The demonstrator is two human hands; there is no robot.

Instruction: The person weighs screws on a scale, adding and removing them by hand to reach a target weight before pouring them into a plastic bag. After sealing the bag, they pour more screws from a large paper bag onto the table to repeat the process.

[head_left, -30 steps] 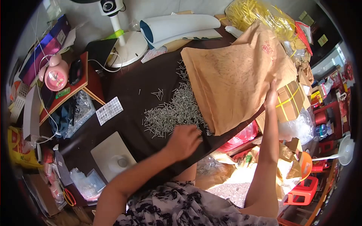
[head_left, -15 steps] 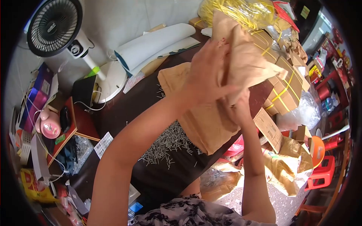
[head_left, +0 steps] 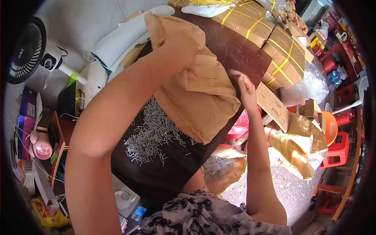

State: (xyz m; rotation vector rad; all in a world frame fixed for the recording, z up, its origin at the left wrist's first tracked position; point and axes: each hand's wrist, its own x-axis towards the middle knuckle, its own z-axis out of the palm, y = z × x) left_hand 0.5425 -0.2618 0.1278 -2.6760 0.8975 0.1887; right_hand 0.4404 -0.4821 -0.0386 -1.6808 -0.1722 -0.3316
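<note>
A creased brown paper bag (head_left: pixel 196 94) lies across the dark tabletop, its upper part raised and folded. My left hand (head_left: pixel 188 49) is against that upper part; its fingers are hidden among the folds. Just off the bag's right edge is my right hand (head_left: pixel 246 88), fingers curled in and slightly blurred, with nothing visible in them. A heap of small grey metal screws or nails (head_left: pixel 154 133), too small to tell which, spreads beside the bag's lower left side and below my left forearm.
A fan (head_left: pixel 26 51) and a white roll (head_left: pixel 129 37) stand at the upper left. Strapped cartons (head_left: pixel 284 56) are stacked at the right. Near my body is a scale (head_left: pixel 125 201) with a lit display. A red stool (head_left: pixel 337 150) stands on the floor.
The bag's raised part has come down and to the left, with my left hand moving along. My right hand has come away from the bag. The whole view has shifted too.
</note>
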